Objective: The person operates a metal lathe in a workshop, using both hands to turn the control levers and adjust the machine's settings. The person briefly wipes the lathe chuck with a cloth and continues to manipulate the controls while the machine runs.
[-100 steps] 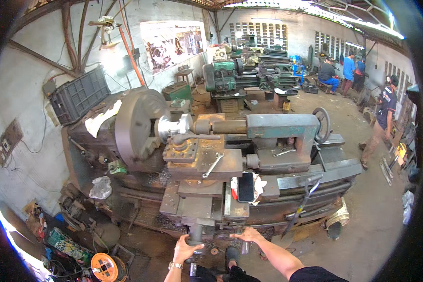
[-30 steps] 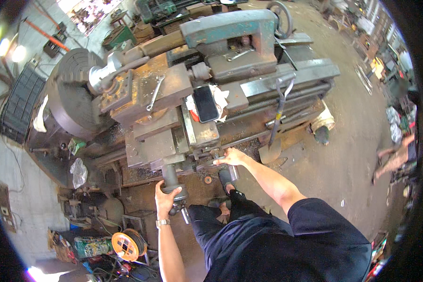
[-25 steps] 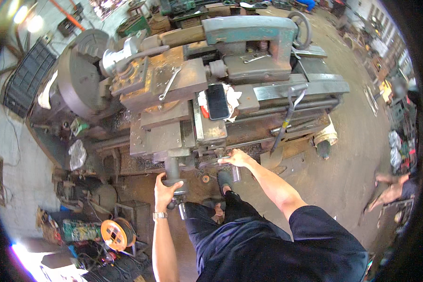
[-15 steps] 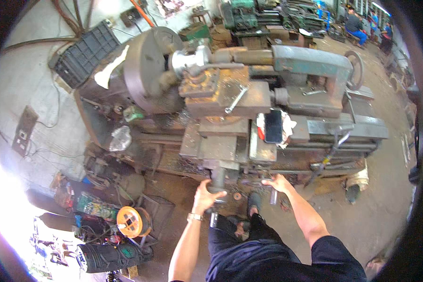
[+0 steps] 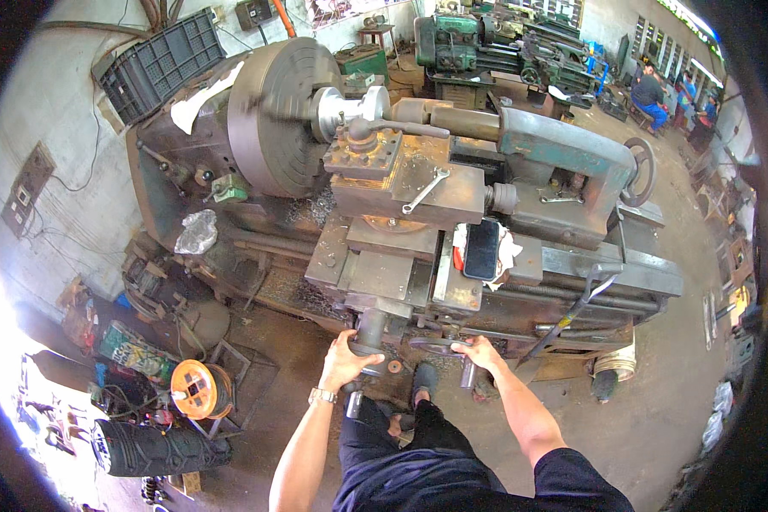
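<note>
I stand in front of a large metal lathe. My left hand (image 5: 343,362) is closed around the rim of the cross-slide handwheel (image 5: 369,348), which has a shiny handle below it. To its right, my right hand (image 5: 481,352) grips the rim of the carriage handwheel (image 5: 435,345); a metal handle (image 5: 468,374) hangs beside the fingers. Beyond them sits the tool post (image 5: 363,154) with its clamping lever. A silvery round workpiece (image 5: 337,114) is held at the big chuck (image 5: 269,128), whose jaws look smeared, as in rotation.
A wrench (image 5: 425,191) and a phone (image 5: 481,249) on a rag lie on the carriage. The tailstock (image 5: 563,145) stands at right. An orange cable reel (image 5: 198,389) is on the left floor. A person (image 5: 648,94) sits far right, near other machines.
The whole view has shifted, with the hands and handwheels now further left in the picture. Both hands stay on their handwheels. The picture is sharper, except around the chuck jaws.
</note>
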The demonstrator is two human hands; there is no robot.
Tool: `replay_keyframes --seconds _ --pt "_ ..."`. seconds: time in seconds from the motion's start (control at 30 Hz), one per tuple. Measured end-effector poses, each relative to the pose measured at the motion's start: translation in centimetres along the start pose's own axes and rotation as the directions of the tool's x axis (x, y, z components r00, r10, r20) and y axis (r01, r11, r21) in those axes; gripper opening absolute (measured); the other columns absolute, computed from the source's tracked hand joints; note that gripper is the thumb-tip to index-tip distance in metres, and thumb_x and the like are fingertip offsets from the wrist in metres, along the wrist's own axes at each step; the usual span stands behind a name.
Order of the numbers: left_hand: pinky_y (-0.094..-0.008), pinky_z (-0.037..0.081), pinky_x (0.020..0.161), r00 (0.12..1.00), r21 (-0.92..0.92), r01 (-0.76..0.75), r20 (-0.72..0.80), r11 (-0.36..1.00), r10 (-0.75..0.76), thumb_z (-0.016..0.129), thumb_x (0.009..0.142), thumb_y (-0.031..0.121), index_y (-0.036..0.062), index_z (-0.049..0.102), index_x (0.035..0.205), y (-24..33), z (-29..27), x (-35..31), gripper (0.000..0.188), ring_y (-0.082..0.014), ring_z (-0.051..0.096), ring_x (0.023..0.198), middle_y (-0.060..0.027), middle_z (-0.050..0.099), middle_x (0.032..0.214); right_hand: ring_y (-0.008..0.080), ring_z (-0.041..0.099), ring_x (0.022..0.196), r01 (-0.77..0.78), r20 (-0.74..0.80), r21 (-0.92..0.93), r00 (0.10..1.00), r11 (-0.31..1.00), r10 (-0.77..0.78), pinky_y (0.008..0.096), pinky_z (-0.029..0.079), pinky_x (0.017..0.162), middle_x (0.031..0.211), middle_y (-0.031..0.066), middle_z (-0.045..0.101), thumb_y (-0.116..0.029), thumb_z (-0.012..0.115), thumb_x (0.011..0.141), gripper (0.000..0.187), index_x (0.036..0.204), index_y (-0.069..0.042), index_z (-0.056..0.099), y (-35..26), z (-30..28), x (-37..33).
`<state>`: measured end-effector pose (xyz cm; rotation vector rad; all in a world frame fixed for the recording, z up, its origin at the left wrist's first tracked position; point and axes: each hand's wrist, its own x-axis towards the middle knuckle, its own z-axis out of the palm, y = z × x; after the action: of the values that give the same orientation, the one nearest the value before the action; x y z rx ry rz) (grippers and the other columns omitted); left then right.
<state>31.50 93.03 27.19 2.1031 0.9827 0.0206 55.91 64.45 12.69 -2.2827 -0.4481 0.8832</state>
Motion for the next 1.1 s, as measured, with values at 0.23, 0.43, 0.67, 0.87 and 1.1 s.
replay_keyframes --seconds 0.23,0.43,0.67,0.87,1.1 --pt "-0.0442 0.045 0.107 0.999 -0.001 -0.047 -0.015 0.999 0.047 0.091 0.055 0.059 0.0039 0.052 0.137 -0.4 0.2 0.2 0.106 -0.0358 0.055 0.126 -0.023 0.058 0.133 0.0335 0.063 0.103 0.016 0.079 -0.048 0.997 0.999 -0.012 0.042 0.048 0.093 0.104 0.0243 0.065 -0.078 0.072 0.067 0.089 0.1 0.004 0.067 0.6 0.1 0.7" --pt "-0.0433 0.045 0.107 0.999 0.007 -0.033 0.03 0.999 0.033 0.091 0.057 0.058 0.0038 0.051 0.137 0.1 -0.3 0.2 0.104 -0.0356 0.056 0.125 -0.0235 0.059 0.132 0.0371 0.059 0.121 -0.039 0.072 0.068 0.997 0.997 0.034 0.0401 0.045 0.104 0.127 0.0299 0.061 -0.081 0.073 0.062 0.108 0.121 0.009 0.063 -0.5 -0.6 -0.7" --pt "-0.0455 0.047 0.103 1.0 0.011 -0.001 -0.001 1.0 0.001 0.088 0.059 0.061 0.0058 0.047 0.14 0.1 -0.2 -0.3 0.106 -0.0391 0.059 0.12 -0.0261 0.059 0.129 0.0215 0.067 0.073 0.132 0.099 0.242 0.982 0.961 -0.16 0.0352 0.052 0.071 0.077 0.0115 0.071 -0.049 0.082 0.077 0.063 0.097 0.009 0.068 2.5 0.7 2.2" --pt "-0.0431 0.045 0.108 1.0 0.041 0.001 0.025 0.999 -0.002 0.086 0.057 0.065 0.0073 0.047 0.141 0.4 -0.3 -0.2 0.109 -0.0369 0.054 0.128 -0.0244 0.056 0.136 0.0189 0.066 0.068 0.122 0.065 0.335 0.986 0.934 -0.152 0.0341 0.05 0.066 0.074 0.011 0.07 -0.042 0.08 0.081 0.057 0.098 0.009 0.064 6.0 2.3 4.2" --pt "-0.0437 0.043 0.108 0.999 0.045 -0.014 0.037 0.999 0.012 0.084 0.06 0.067 0.005 0.048 0.142 -0.4 0.1 0.2 0.108 -0.0376 0.053 0.129 -0.0246 0.056 0.136 0.0196 0.067 0.06 0.142 0.079 0.494 0.975 0.858 -0.207 0.0352 0.052 0.06 0.074 0.0114 0.071 -0.028 0.083 0.082 0.04 0.091 0.007 0.064 5.5 2.2 3.7"
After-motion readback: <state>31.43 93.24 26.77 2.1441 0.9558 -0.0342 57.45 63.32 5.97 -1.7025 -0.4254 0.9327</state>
